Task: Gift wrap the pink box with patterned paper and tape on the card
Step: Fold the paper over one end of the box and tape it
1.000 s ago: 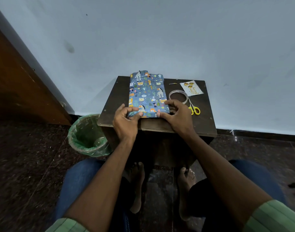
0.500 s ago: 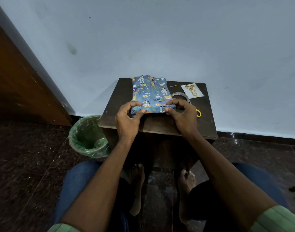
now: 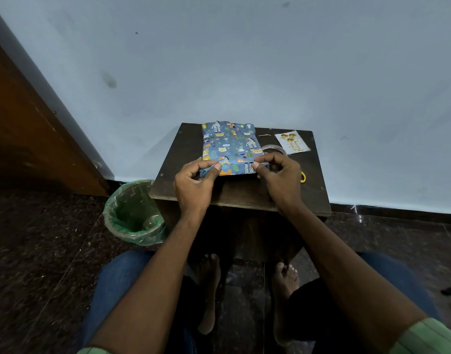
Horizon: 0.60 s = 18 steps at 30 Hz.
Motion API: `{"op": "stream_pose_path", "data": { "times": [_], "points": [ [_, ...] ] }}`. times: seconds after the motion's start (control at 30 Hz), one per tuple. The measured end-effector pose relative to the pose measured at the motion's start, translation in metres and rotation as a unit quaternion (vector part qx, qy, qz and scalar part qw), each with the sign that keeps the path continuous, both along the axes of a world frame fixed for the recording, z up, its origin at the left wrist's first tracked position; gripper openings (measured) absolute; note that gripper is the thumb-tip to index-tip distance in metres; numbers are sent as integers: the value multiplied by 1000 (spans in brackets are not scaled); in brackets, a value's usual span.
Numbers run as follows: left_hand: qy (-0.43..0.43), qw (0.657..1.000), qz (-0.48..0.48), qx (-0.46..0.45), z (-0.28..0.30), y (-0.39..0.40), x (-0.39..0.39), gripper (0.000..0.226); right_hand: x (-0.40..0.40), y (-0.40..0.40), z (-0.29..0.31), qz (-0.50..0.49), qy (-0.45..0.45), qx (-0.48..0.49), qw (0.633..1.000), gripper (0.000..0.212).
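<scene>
The box lies on the small dark table point(image 3: 313, 190), fully covered in blue animal-patterned paper point(image 3: 228, 145); no pink shows. My left hand point(image 3: 193, 185) pinches the paper at the near left corner of the box. My right hand point(image 3: 280, 177) pinches the paper at the near right corner. A white card point(image 3: 292, 142) with gold print lies at the table's far right. The tape roll point(image 3: 273, 148) sits just beyond my right hand, partly hidden by it.
Yellow scissor handles point(image 3: 303, 176) peek out to the right of my right hand. A bin with a green liner point(image 3: 132, 213) stands on the floor left of the table. The pale wall rises right behind the table, and a wooden door stands at the left.
The near flap of paper has been folded up against the box's near end, so the parcel looks shorter. Both hands moved away from me with it, now pinching the near corners.
</scene>
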State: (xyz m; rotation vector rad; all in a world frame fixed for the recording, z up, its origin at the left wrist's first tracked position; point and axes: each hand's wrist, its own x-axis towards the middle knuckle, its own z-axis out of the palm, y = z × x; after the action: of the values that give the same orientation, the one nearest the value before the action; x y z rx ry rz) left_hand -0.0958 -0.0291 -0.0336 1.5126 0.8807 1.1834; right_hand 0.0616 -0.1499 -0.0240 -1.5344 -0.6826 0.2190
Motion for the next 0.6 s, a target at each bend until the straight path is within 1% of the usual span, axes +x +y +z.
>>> {"op": "stream_pose_path", "data": {
  "times": [0.07, 0.13, 0.17, 0.2, 0.23, 0.27, 0.3, 0.37, 0.47, 0.6],
  "points": [
    [-11, 999, -9, -34, 2, 0, 3, 24, 0, 2, 0, -3, 34, 13, 999, 28],
    [-34, 993, -27, -110, 5, 2, 5, 45, 1, 3, 1, 12, 112, 26, 993, 54],
    [-25, 988, -34, -147, 5, 5, 5, 52, 2, 3, 2, 28, 159, 26, 987, 67],
    [9, 985, -41, -168, 7, 7, 4, 51, 3, 4, 3, 42, 196, 21, 980, 80],
    [59, 981, -54, -176, 8, 10, 3, 41, 5, 3, 4, 51, 217, 8, 975, 89],
    [103, 976, -73, -180, 9, 12, 1, 28, 6, 3, 6, 60, 224, -9, 973, 92],
    [134, 971, -90, -179, 10, 15, -1, 19, 8, 2, 7, 73, 224, -25, 972, 89],
    [147, 967, -112, -176, 10, 20, -3, 14, 9, 1, 7, 104, 221, -48, 969, 75],
    [144, 963, -132, -188, 14, 26, -6, 18, 12, 1, 5, 106, 229, -65, 966, 69],
    [186, 947, -149, -215, 16, 32, -10, 22, 15, -2, 7, 112, 260, -64, 957, 63]
  ]
}}
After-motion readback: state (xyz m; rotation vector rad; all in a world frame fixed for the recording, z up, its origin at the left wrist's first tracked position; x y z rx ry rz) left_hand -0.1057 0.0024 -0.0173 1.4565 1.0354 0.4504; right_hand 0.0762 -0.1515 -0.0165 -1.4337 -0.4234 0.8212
